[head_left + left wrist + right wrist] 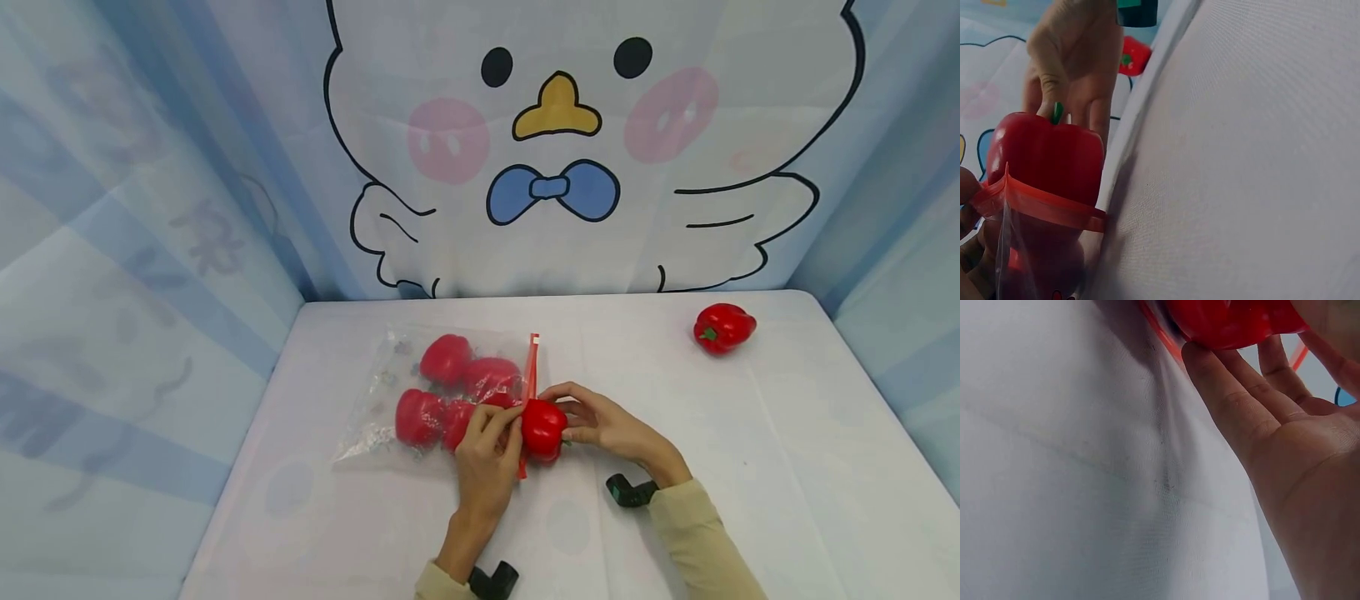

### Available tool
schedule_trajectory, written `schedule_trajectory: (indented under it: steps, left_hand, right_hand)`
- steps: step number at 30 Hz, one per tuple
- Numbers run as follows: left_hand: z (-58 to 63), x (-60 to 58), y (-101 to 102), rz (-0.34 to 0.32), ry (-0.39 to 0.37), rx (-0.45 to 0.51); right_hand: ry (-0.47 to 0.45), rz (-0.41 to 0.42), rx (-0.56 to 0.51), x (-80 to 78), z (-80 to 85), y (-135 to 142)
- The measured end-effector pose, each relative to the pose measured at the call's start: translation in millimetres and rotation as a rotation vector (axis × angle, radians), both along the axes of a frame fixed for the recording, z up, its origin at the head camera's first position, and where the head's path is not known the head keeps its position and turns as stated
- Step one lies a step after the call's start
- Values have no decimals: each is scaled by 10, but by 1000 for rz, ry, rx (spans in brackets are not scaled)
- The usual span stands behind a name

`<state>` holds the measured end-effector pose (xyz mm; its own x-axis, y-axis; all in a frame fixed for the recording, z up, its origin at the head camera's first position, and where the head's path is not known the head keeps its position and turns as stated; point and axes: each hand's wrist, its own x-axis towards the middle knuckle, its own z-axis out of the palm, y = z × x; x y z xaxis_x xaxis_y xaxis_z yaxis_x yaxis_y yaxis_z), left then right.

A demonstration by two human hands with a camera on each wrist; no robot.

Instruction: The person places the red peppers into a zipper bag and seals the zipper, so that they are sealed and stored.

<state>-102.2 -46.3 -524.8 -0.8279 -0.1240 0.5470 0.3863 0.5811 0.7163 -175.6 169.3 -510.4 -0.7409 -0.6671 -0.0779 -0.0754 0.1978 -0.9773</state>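
A clear zip bag (367, 425) with a red-edged mouth lies on the table, several red bell peppers (446, 359) inside it. My left hand (487, 462) pinches the bag's red rim (1054, 209) at the mouth. With its fingers and thumb, my right hand (600, 425) grips another red bell pepper (543, 429) right at that opening. In the left wrist view this pepper (1047, 156) has its green stem toward the right hand, and its lower end is inside the rim. From the right wrist view, the right fingers (1229, 403) curve under the pepper (1235, 322).
One more red bell pepper (724, 328) lies at the table's back right. Dark wrist devices show on the right wrist (628, 492) and the left wrist (497, 581). Behind the white table (787, 467) hangs a cartoon-printed curtain (555, 258), with pale blue cloth along both sides.
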Motion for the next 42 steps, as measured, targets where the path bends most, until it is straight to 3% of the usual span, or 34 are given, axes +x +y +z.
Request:
schedule_trajectory:
  steps: [7, 18, 22, 28, 35, 42]
  left_hand:
    - [4, -9, 11, -3, 4, -6]
    - [4, 7, 31, -2, -1, -17]
    - [11, 19, 38, -3, -14, -12]
    - [12, 18, 41, -11, -4, -5]
    - [-6, -1, 33, -16, 62, -6]
    - [-31, -5, 32, -26, 82, 3]
  right_hand:
    - [91, -17, 15, -33, 4, -50]
    - [194, -256, 60, 78, -35, -134]
    - [175, -285, 78, 150, -35, -131]
    - [153, -268, -13, 286, -80, -121]
    - [157, -349, -155, 448, -178, -241]
    - [156, -408, -170, 529, -248, -355]
